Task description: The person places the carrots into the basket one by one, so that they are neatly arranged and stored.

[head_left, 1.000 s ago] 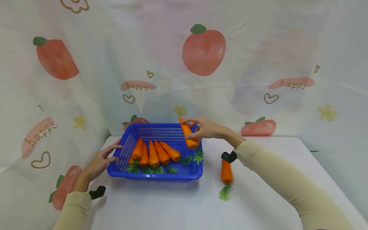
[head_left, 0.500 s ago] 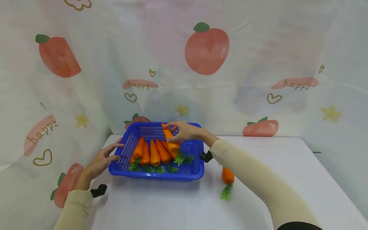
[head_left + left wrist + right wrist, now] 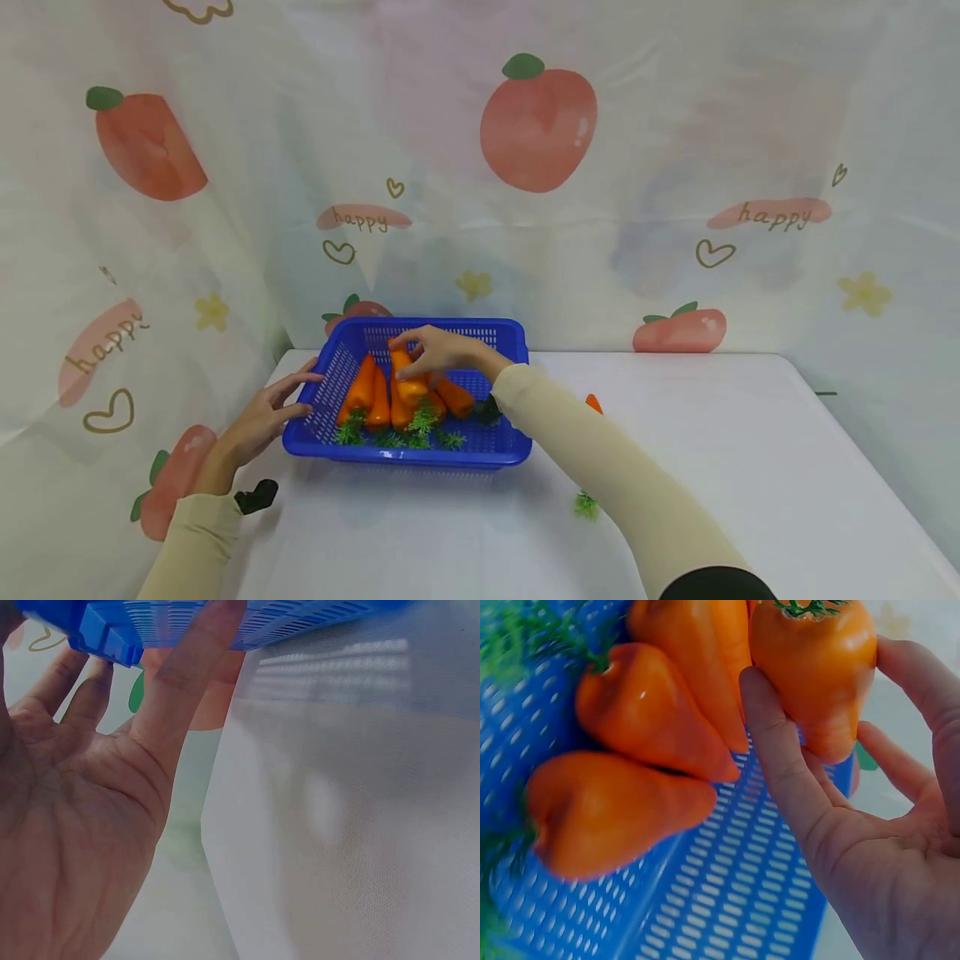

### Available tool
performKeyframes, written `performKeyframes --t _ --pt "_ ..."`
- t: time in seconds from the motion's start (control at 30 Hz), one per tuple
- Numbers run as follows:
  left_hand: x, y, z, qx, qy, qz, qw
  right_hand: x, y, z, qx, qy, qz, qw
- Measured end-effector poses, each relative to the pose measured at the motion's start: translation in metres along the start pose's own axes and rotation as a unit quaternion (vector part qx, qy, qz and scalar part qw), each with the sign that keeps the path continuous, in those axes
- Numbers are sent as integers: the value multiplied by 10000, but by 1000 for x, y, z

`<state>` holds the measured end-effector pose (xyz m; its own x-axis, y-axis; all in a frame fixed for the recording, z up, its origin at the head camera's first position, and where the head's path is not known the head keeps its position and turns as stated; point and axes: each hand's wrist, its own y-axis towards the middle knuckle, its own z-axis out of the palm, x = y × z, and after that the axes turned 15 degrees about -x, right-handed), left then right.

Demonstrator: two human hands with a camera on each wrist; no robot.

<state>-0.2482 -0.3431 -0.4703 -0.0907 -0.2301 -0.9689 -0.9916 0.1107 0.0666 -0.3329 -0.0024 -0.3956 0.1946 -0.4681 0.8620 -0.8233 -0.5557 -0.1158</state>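
My right hand (image 3: 444, 347) pinches an orange carrot (image 3: 411, 388) with a leafy green top, between thumb and fingers. It is over the blue perforated basket (image 3: 420, 456), above a row of several other carrots (image 3: 362, 385) lying inside. In the right wrist view, the held carrot (image 3: 814, 664) points its narrow end downward, clear of the basket's mesh floor. My left hand (image 3: 257, 422) touches the basket's left side, fingers nearly straight. From the left wrist view, its thumb (image 3: 184, 682) reaches up against the basket's wall, with the other fingertips near the corner.
Another carrot (image 3: 593, 403) lies on the white table (image 3: 750, 467) right of the basket, mostly hidden behind my right sleeve (image 3: 600, 467). A fruit-printed cloth (image 3: 585, 250) hangs behind the table and along its left.
My right hand has carried its carrot leftward from the basket's right side and lowered it over the row. The sleeve now covers most of the table carrot. My left hand has stayed put.
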Motion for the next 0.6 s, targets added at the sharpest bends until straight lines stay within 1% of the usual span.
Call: performKeyframes --t 0.17,0.33,0.5,0.6 --pt "-2 -2 0 -11 -62 31 10000 0 15 11 26 6 218 9998" --pt "-4 -3 1 -1 -113 37 9999 -3 26 23 66 52 453 9989" --pt "-5 -3 1 25 -116 19 9999 -8 32 32 52 320 728 9968" --pt "-4 -3 1 32 -113 32 9999 -9 34 35 29 440 782 9960"
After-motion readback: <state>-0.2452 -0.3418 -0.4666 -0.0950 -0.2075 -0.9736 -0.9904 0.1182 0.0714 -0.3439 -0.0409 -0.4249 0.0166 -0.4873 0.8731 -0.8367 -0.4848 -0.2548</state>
